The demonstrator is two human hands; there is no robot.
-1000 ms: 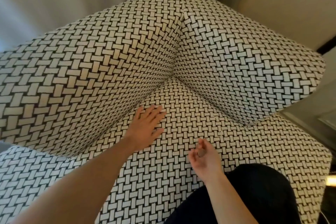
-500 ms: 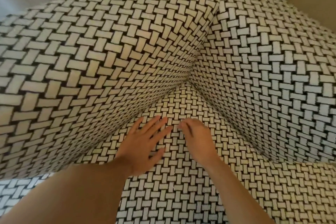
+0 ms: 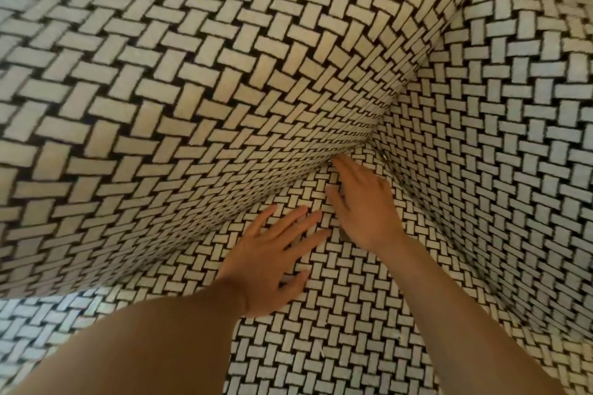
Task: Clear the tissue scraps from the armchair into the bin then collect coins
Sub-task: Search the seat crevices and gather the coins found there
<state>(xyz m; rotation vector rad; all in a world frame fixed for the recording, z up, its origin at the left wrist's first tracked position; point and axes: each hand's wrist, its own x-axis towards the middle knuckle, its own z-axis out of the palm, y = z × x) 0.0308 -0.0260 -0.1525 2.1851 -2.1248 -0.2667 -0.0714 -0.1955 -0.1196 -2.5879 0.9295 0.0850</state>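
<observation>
The armchair (image 3: 224,74) filled almost the whole view, and its inner corner, where two upright panels met the seat (image 3: 353,330), lay a little right of centre.

The right hand (image 3: 362,205) lay back-up on the seat just in front of that corner. Its index finger (image 3: 340,168) was stretched out, with the tip touching the crease under the left panel (image 3: 192,90). The other fingers bent downward and their tips were hidden. It could not be told whether that hand held anything.

The left hand (image 3: 272,260) rested nearer the person than the corner, just beside the right hand. It lay flat and relaxed on the seat, palm down and fingers spread, gripping nothing.

A tiny bright glint (image 3: 383,155) showed in the crease just right of the corner, at the foot of the right panel (image 3: 497,138). It was too small to identify.

The left panel bulged outward and overhung the crease, shading it. Two bare forearms ran from the bottom edge towards the corner, the left forearm (image 3: 128,346) broad and close to the camera, and the right forearm (image 3: 465,314) slimmer.

The upholstery was one fabric throughout, with pale rectangular blocks in a basket-weave pattern on a black ground. The blocks looked large on the near panels and small near the corner. Three upholstered faces, two hands and one glint could be counted.
</observation>
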